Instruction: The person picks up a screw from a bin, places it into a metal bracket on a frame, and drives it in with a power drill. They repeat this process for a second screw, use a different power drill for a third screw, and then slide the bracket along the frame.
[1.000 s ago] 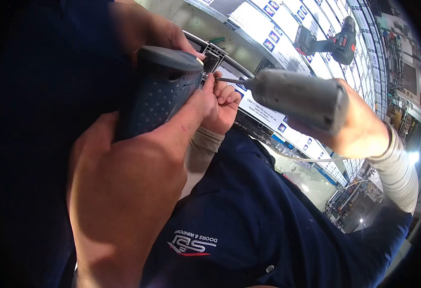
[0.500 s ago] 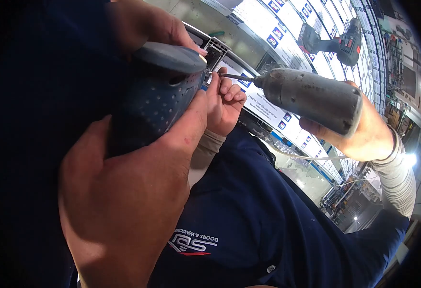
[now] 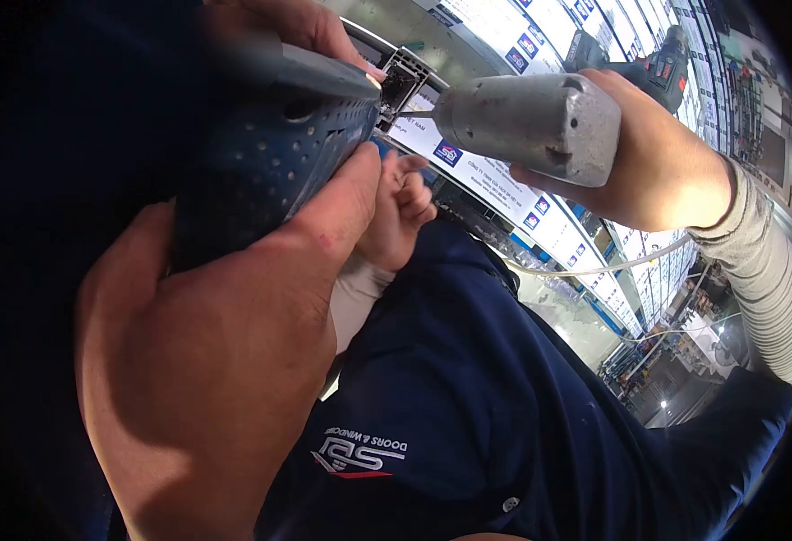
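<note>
My right hand [image 3: 653,149] is closed around a grey pistol-grip power screwdriver [image 3: 527,126]. Its thin bit meets, or nearly meets, the open end of a hollow window-frame profile [image 3: 407,79]. Just below the bit is my left hand [image 3: 400,212], its index finger stretched out and the others loosely curled, with nothing visible in it. A large bare hand [image 3: 225,334], apparently a co-worker's, grips a dark blue perforated object [image 3: 270,162] of a kind I cannot make out. A second hand [image 3: 324,41] above it touches the profile's end.
A black cordless drill [image 3: 662,77] lies beyond my right hand. Long profiles in white printed film [image 3: 495,167] stretch across the work area. A pale hose [image 3: 585,270] runs behind my right arm. My navy shirt [image 3: 504,397] fills the lower middle; dark cloth covers the left.
The screwdriver has moved left and up, bringing its bit to the profile's end. My left hand has let go near the bit tip and dropped down and left. The perforated object has shifted slightly left.
</note>
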### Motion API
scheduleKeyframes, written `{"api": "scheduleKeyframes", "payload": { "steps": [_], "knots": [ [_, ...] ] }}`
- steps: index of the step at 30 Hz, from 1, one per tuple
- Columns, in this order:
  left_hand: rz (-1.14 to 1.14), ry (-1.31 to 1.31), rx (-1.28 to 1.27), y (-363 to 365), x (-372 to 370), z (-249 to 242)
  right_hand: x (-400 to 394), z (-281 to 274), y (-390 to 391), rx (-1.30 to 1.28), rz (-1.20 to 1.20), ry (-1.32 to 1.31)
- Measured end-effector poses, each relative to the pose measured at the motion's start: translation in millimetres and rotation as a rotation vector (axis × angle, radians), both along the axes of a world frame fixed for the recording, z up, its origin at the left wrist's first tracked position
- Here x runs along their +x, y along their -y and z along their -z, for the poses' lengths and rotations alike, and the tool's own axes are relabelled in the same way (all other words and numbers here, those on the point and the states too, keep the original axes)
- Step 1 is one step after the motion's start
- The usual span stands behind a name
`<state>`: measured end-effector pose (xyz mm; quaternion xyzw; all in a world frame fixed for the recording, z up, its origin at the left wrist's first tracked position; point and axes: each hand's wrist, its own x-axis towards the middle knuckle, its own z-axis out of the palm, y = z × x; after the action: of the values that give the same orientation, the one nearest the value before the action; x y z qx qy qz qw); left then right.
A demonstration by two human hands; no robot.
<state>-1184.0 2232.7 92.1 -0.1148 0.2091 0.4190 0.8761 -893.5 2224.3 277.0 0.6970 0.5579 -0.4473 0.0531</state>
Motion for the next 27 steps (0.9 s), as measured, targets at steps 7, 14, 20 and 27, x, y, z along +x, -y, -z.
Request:
{"api": "scheduleKeyframes", "payload": {
  "steps": [7, 14, 20, 27],
  "knots": [
    [-0.052, -0.076, 0.097, -24, -46, -28, 10, 5, 7, 0.209, -0.271, 0.052],
    [-0.026, -0.1, 0.11, -28, -48, -32, 3, 3, -6, -0.055, -0.14, -0.092],
    [0.001, -0.125, 0.119, -30, -43, -29, 6, 7, -1, -0.021, -0.15, -0.083],
    [0.018, -0.149, 0.135, -31, -39, -28, 6, 11, -4, -0.05, -0.096, -0.139]
  ]
}}
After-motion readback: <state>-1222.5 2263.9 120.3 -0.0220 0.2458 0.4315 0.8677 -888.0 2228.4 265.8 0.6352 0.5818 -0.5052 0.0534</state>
